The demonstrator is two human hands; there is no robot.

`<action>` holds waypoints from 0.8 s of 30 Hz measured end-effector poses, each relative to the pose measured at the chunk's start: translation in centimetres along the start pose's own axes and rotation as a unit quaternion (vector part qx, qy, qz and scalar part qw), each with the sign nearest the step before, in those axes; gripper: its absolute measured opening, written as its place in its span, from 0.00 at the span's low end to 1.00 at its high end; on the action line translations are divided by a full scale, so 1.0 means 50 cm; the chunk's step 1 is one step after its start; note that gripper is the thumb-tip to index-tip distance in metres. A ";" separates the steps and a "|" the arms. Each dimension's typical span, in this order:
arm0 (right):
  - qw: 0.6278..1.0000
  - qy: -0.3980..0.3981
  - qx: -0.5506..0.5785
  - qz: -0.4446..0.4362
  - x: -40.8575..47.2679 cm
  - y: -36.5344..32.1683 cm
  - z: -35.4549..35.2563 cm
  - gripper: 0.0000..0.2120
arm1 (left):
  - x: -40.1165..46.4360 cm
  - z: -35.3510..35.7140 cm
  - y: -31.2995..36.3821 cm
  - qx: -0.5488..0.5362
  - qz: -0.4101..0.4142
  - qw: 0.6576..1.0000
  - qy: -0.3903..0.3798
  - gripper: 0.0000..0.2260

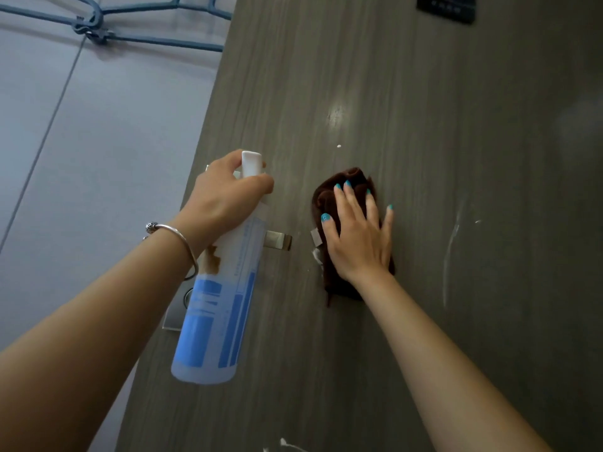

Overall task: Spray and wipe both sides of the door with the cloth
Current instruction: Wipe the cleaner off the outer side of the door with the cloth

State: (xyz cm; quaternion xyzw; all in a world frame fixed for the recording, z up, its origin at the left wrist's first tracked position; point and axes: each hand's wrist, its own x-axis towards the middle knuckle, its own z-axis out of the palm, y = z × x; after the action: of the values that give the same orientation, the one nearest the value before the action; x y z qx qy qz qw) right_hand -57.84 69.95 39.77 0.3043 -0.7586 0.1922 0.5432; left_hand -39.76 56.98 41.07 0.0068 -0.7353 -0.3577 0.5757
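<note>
The grey wood-grain door fills most of the view. The right hand lies flat against it, fingers straight and slightly spread, pressing a crumpled dark brown cloth to the panel; the cloth shows beyond the fingertips at 12 o'clock and below the wrist at 6 o'clock. The forearm runs down to the lower right. At 9 o'clock from the cloth, the left hand is curled around the neck of a translucent white plastic spray bottle with a blue label, one finger bent over its white nozzle. A silver bangle circles that wrist. Behind the bottle sits a metal door handle. White foam streaks mark the door at 3 o'clock from the right hand.
</note>
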 end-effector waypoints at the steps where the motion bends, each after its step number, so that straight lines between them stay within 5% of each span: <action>1: 1.000 -0.005 0.002 0.011 -0.001 -0.002 0.003 0.27 | -0.001 0.000 0.001 0.001 0.001 1.000 -0.002 0.10; 10: 0.999 0.031 -0.039 0.009 0.161 -0.014 -0.037 0.29 | -0.002 0.002 -0.004 -0.002 0.009 1.000 0.003 0.11; 18: 0.992 0.046 -0.103 -0.063 0.088 -0.001 -0.025 0.26 | -0.004 -0.001 -0.007 -0.007 0.019 1.000 -0.003 0.10; 24: 0.994 0.051 -0.088 -0.039 0.184 -0.024 -0.042 0.25 | -0.006 0.000 -0.006 -0.006 0.021 1.000 0.000 0.11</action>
State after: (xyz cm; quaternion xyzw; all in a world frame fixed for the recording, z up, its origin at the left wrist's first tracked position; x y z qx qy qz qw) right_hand -57.61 68.04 49.11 0.2749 -0.7316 0.1186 0.6125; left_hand -39.79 56.89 40.65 -0.0121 -0.7331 -0.3502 0.5829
